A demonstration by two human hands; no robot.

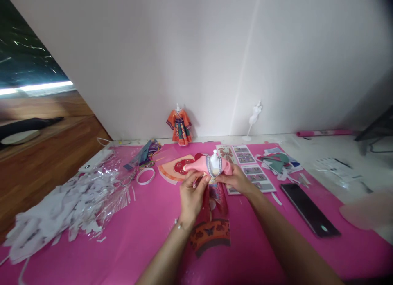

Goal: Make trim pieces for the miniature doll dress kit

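Observation:
My left hand point(192, 193) and my right hand point(236, 179) hold a small white dress-form mannequin point(215, 158) between them. It wears a pink doll jacket point(198, 164) with a grey patterned collar. My left thumb and fingers pinch the jacket's front low on the left, and my right fingers close on its right side. Below my hands lies dark red patterned fabric point(219, 201); whether it joins the jacket I cannot tell. Nearer me rests an orange curved piece with a butterfly pattern point(211, 232). A peach curved piece with a red round motif point(172, 169) lies behind my left hand.
A dressed mannequin point(179, 127) and a bare white one point(254, 118) stand by the wall. White scraps and clear plastic point(70, 199) pile at left, near a tape ring point(145, 176). Printed instruction sheets point(256, 176), fabric scraps point(279, 163) and a black phone point(310, 209) lie at right.

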